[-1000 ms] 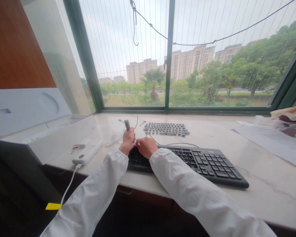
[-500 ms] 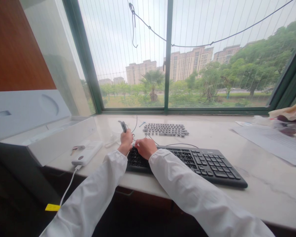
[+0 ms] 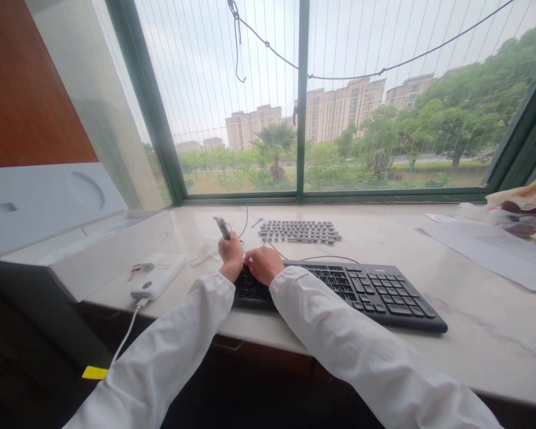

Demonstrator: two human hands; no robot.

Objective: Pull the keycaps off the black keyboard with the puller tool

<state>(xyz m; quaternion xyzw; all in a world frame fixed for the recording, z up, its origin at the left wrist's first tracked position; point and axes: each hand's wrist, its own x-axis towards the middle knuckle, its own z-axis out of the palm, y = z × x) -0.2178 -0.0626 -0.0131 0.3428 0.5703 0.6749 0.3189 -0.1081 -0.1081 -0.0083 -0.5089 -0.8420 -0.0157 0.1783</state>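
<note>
A black keyboard [image 3: 384, 292] lies along the counter's front edge. Its number pad bears keys, while bare key sockets show over much of the rest. My left hand [image 3: 230, 255] is closed around a slim dark tool [image 3: 222, 227] at the keyboard's left end; the tool points up and away, its kind unclear. Against it, over the keyboard's top left, my right hand [image 3: 264, 265] has its fingers curled and pinched. Whatever is between those fingertips is hidden. Loose keycaps [image 3: 300, 231] stand in rows behind the keyboard.
A small blue tool [image 3: 257, 222] and a thin black cable [image 3: 330, 258] lie behind the keyboard. To the left are a white power bank [image 3: 159, 279], keys [image 3: 139, 269] and an open white box [image 3: 116, 238]. Papers [image 3: 495, 247] lie at right, below the window.
My left hand has shifted slightly right, closer to my right hand, with the tool still in it. My right hand stays at the keyboard's top left. The view has tilted a little.
</note>
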